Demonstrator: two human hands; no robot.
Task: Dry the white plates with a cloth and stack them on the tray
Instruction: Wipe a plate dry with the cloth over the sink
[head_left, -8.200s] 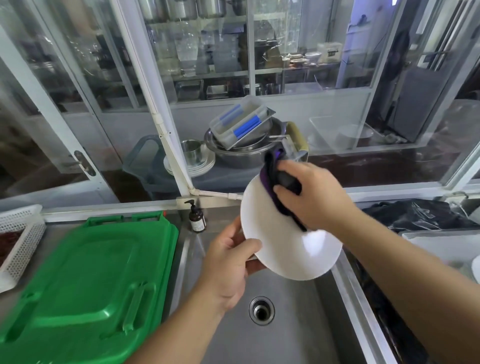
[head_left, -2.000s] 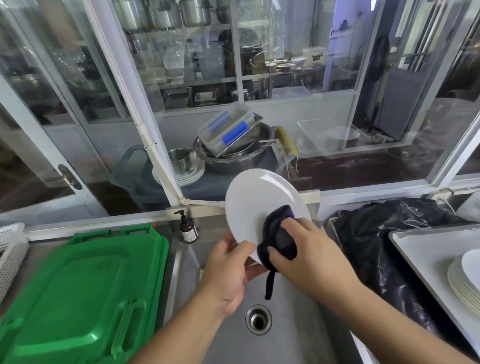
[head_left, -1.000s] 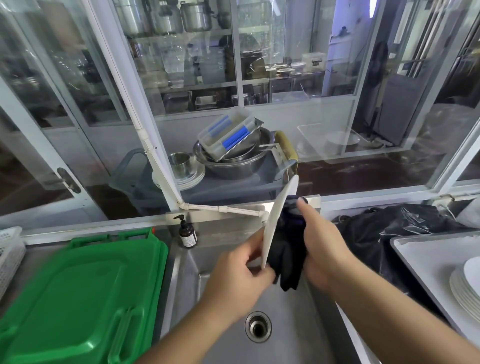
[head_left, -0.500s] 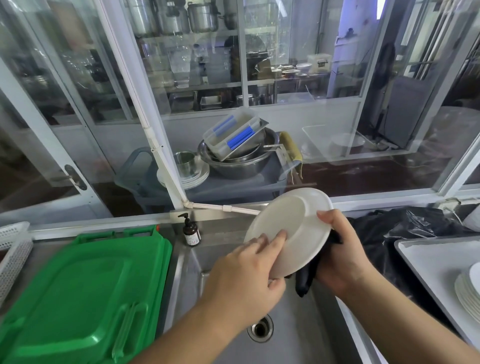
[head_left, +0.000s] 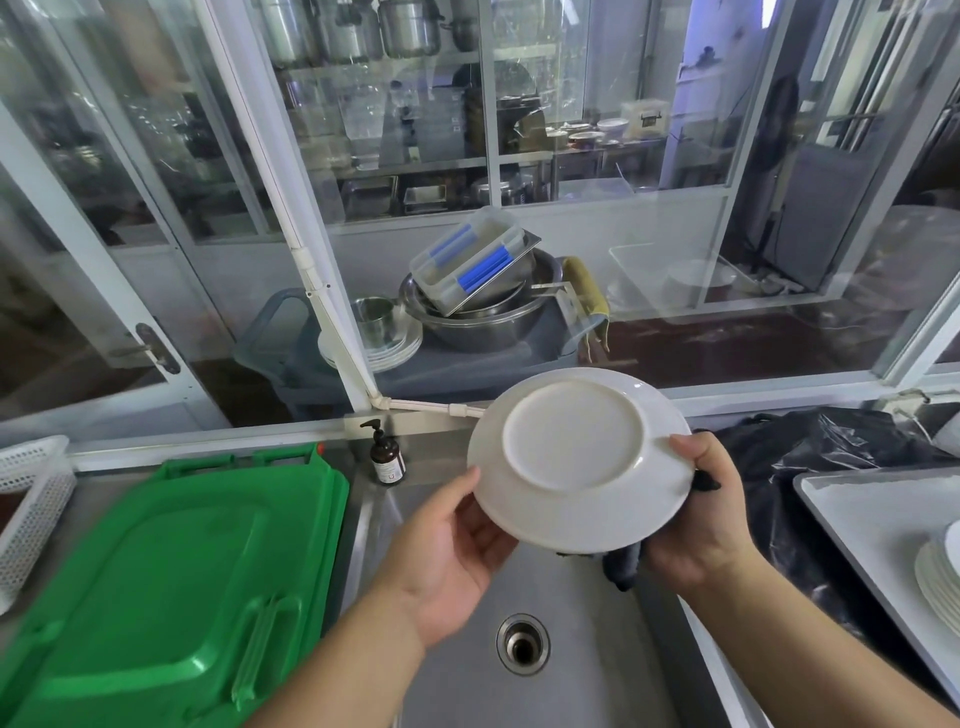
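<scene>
Since half a second ago we are seeing the white plate (head_left: 576, 457) turned further over, so its underside and foot ring are now facing us squarely, and our left hand (head_left: 452, 545) has slid off the back of it down to the lower left rim.

We are holding the plate above the steel sink (head_left: 582, 649), tilted with its top edge leaning away. Our left hand is cupping the rim from below, thumb lying along the edge and fingers tucked behind. Our right hand (head_left: 701, 514) is gripping the right rim, thumb pressing on the underside, while also clutching the dark cloth (head_left: 623, 564), which is bunching out under the plate and peeking past the knuckles.

At the right edge a stack of white plates (head_left: 937, 582) is sitting on the pale tray (head_left: 857, 514), well apart from the plate in our hands. A black plastic bag (head_left: 810, 457) is lying between sink and tray. On the desk to the left, a green lid (head_left: 166, 587) is lying flat, with a white perforated basket (head_left: 31, 499) beside it. 1 brown pump bottle (head_left: 387, 457) is standing at the sink's back corner.
</scene>
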